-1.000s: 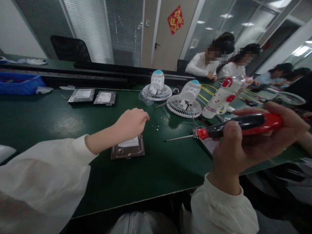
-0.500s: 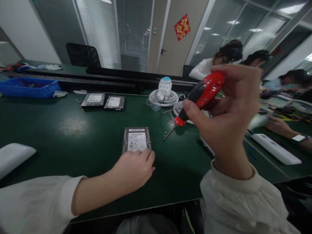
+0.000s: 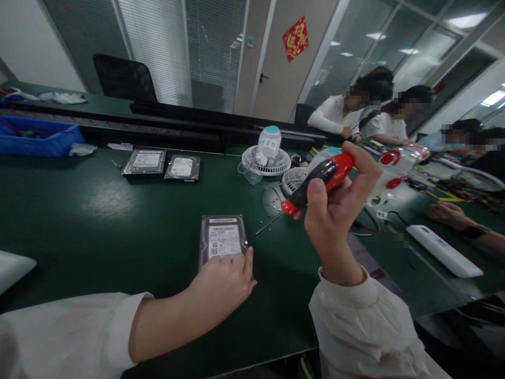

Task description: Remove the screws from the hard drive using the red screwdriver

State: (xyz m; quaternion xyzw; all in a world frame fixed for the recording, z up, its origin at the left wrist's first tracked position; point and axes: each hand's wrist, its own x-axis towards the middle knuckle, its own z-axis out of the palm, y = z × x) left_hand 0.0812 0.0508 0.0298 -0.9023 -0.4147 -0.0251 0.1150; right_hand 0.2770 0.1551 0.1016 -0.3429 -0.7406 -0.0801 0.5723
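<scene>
Hands and work at a green table. The hard drive lies label up on the tabletop, in front of the person. The left hand covers its near end, fingers bent and close together, the index finger at the right edge; whether they pinch the drive cannot be told. The right hand holds a red-and-black screwdriver — thumb and fingers closed about the handle, shaft slanting down leftward near small loose screws. Beyond — two more drives and a white fan.
</scene>
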